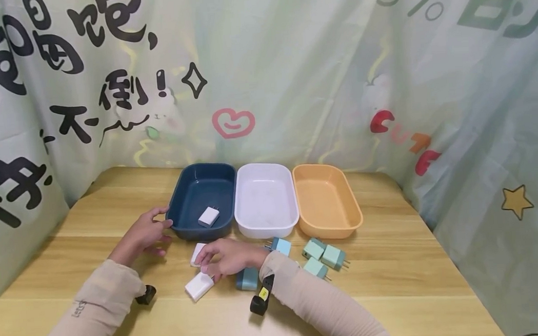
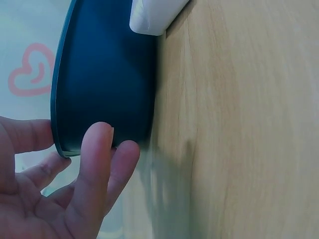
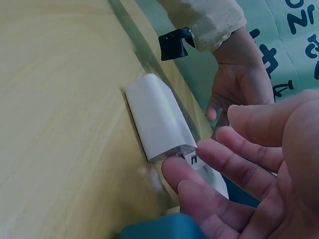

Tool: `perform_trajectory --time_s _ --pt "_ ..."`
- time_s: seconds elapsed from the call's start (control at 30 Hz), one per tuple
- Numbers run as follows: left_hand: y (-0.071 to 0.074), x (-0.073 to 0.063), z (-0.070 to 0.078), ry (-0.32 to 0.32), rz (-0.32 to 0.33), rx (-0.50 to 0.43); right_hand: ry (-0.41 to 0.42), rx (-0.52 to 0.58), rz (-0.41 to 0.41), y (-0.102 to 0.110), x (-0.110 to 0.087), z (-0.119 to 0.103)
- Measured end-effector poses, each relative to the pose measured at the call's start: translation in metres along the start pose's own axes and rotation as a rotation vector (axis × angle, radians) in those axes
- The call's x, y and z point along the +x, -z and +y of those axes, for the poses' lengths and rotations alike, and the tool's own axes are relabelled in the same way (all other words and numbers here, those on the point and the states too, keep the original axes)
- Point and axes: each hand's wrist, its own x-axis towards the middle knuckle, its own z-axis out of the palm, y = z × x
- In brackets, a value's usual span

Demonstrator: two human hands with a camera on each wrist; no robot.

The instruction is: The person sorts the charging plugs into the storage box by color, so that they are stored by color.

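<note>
Touching the rim of a navy tray (image 1: 198, 190), the left hand (image 1: 147, 234) has loosely spread fingers; the right hand (image 1: 230, 256), thumb and fingers apart, touches a white charger (image 1: 197, 287) on the bench (image 1: 405, 272). Green chargers (image 1: 333, 257) lie further right.

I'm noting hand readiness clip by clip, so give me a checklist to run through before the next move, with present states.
1. Left hand on the navy tray: ok, it touches the tray's left side.
2. Right hand firmly gripping the near white charger: not ok; fingers are at its prong end, but no firm grip shows.
3. Space in the navy tray: ok; one white charger inside, with bare floor around it.
4. Right hand clear of the nearest blue charger: cannot tell; the hand partly covers it in the head view.
5. Green chargers clear of both hands: ok, they lie in front of the orange tray.
</note>
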Motion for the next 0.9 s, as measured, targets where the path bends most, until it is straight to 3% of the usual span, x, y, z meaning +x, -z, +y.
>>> perform_trajectory --time_s 0.4,0.9 --pt "-0.0004 -0.002 0.0002 0.009 0.008 -0.001 0.104 -0.172 -0.038 0.0008 -0.0004 -0.0011" --pt "-0.0006 -0.0003 -0.0004 0.009 0.011 -0.005 0.153 -0.342 -0.111 0.0003 0.004 0.0055"
